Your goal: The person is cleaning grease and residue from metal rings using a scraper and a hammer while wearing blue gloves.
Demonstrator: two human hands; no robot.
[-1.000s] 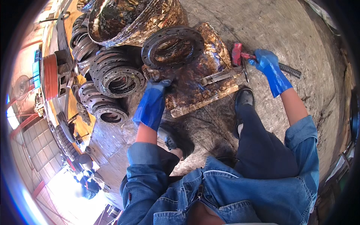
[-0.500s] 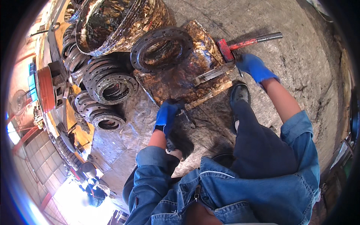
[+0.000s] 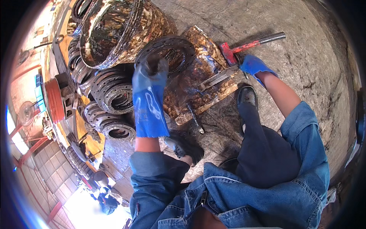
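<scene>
My left hand [image 3: 150, 101], in a blue glove, is raised in front of a dark steel flange ring [image 3: 185, 47] with bolt holes; its darkened fingers overlap the ring's near edge, too blurred to read. The ring lies on a grimy board [image 3: 183, 95]. My right hand [image 3: 254, 65], gloved in blue, closes on a thin dark metal tool [image 3: 245, 75], partly hidden by the glove. Beside it is a wooden strip [image 3: 219, 78]. A red-headed hammer [image 3: 228, 53] with a black grip lies beyond. A slim metal tool [image 3: 195, 119] rests across the board's near edge.
A large grimy drum [image 3: 126, 34] lies on its side at the far left. Stacked flange rings [image 3: 118, 97] stand below it. My shoes [image 3: 248, 97] are close to the board. Farther left are an orange-red cylinder [image 3: 54, 100] and a fan [image 3: 26, 112].
My left hand has risen from the board's near edge up and left to the flange ring, uncovering the slim metal tool. My right hand stays nearly in place.
</scene>
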